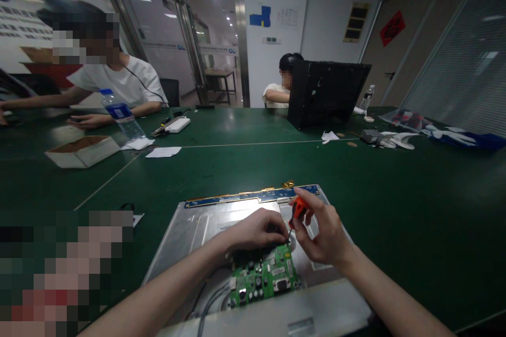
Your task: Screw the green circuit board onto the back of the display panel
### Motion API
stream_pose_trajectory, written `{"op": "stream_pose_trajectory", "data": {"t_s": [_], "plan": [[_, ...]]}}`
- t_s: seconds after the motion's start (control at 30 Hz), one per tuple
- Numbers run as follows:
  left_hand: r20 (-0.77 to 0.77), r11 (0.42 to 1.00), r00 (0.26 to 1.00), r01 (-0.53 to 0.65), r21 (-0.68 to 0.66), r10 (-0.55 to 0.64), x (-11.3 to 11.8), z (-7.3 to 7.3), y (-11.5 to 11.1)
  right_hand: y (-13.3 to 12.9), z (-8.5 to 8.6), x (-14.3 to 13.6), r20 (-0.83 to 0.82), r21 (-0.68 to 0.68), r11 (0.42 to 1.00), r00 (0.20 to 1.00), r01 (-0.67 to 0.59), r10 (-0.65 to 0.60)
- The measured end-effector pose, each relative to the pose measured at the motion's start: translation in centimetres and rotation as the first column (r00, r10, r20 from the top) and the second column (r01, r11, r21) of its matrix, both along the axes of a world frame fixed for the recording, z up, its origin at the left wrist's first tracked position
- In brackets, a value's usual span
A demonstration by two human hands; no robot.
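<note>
R hand is gripping 1 red-black screwdriver, fingers curled round the handle, shaft angling down to the board's top edge; L hand is hovering w/ fingers bent by the tip, its hold unclear. 1 green board is lying just below the fingers on 1 metal panel, atop a green table. 2 ppl, 2 bottles showing beyond, nr glass doors.

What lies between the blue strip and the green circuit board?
The head view shows the metal panel between the blue strip and the green circuit board, with the left hand and the orange screwdriver in the right hand over it.
</note>
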State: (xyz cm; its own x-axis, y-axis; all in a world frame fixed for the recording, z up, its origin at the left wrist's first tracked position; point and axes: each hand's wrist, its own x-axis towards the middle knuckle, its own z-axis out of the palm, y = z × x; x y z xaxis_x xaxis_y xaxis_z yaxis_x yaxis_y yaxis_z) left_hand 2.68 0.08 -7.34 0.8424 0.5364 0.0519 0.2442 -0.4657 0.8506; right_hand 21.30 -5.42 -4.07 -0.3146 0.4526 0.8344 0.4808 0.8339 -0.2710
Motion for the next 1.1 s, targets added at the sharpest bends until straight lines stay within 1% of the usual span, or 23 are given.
{"op": "stream_pose_trajectory", "data": {"t_s": [0.17, 0.4, 0.6, 0.93, 1.1], "plan": [[0.009, 1.000, 1.000, -0.013, -0.011, 0.013, 0.08, 0.12, -0.07, 0.28, 0.00, -0.10, -0.002, 0.058, 0.996, 0.998, 0.065, -0.065], [0.018, 0.999, 1.000, -0.018, 0.030, 0.017, 0.00, -0.01, 0.06, 0.47, -0.05, -0.05, 0.020, 0.065, 0.997, 0.999, 0.045, -0.047], [0.026, 1.000, 1.000, 0.012, 0.009, -0.012, -0.02, -0.17, 0.06, 0.12, 0.17, -0.07, 0.016, 0.019, 1.000, 1.000, 0.002, -0.002], [0.040, 0.999, 0.999, -0.011, 0.031, 0.010, 0.03, 0.29, -0.15, 0.42, -0.03, -0.10, 0.001, 0.069, 0.996, 0.999, 0.049, -0.050], [0.043, 1.000, 0.999, -0.010, 0.016, 0.009, 0.05, 0.15, -0.11, 0.14, 0.15, -0.11, 0.015, 0.044, 0.998, 0.999, 0.034, -0.034]]}}
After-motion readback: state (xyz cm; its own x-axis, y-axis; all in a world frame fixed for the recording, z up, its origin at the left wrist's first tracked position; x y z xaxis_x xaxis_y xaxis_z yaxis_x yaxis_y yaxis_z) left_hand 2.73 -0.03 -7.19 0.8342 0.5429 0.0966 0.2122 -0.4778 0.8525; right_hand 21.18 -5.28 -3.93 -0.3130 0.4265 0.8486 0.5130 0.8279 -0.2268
